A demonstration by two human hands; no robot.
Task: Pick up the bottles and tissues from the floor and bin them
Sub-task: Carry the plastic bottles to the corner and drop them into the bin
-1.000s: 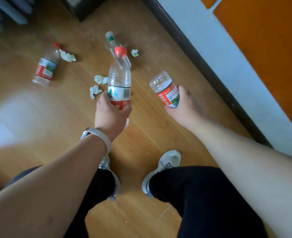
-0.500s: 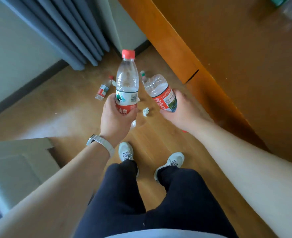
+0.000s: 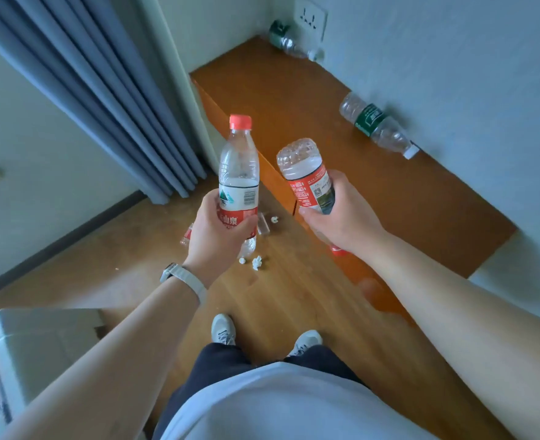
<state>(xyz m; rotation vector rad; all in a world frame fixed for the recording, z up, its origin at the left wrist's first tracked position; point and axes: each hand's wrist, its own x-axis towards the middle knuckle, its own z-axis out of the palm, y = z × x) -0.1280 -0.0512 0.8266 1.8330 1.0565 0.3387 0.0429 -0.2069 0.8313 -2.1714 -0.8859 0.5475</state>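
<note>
My left hand (image 3: 217, 236) grips a clear red-capped bottle (image 3: 239, 163) upright by its red and white label. My right hand (image 3: 341, 217) holds a second red-label bottle (image 3: 305, 173) upside down, its base pointing up and its red cap below my wrist. Far below on the wooden floor lie crumpled tissues (image 3: 257, 262), one more tissue (image 3: 274, 219), and a red-label bottle (image 3: 186, 235) partly hidden behind my left hand. Another clear bottle (image 3: 263, 223) lies on the floor between my hands.
An orange wooden desk (image 3: 341, 100) stands to the right against the wall, with two green-label bottles (image 3: 376, 125) (image 3: 289, 42) lying on it. Blue curtains (image 3: 109, 100) hang at the left. A grey-white box-like container (image 3: 30, 347) sits at the lower left. My feet (image 3: 222, 328) stand below.
I have stood up further, so the floor litter looks smaller and the desk top and wall have come into view. Both hands still hold their bottles, raised with me.
</note>
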